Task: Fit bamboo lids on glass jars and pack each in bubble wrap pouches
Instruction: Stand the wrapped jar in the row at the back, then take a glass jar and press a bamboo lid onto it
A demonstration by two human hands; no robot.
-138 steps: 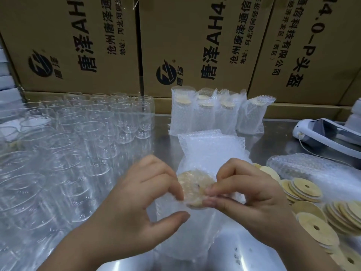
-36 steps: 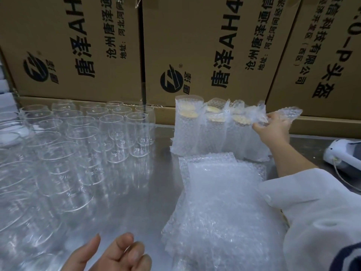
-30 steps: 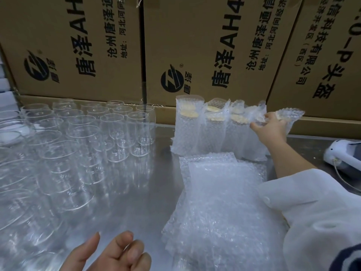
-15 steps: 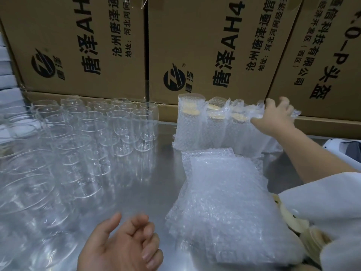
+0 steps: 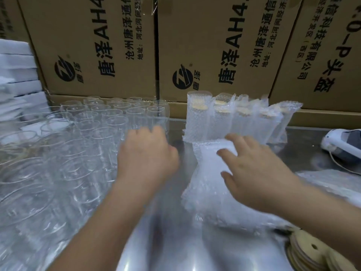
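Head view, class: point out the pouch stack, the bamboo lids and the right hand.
pouch stack [image 5: 207,196], head view, left side of top pouch
bamboo lids [image 5: 306,251], head view, top lid's face
right hand [image 5: 259,173], head view, back of hand

back: printed cardboard boxes side by side | surface: shiny metal worktop | left: stacked white foam slabs

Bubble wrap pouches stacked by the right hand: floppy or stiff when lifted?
Probably floppy: the stack of bubble wrap pouches sags unevenly. Likely very light, being thin air-filled film. The top one may slide, lying loose under the right hand.
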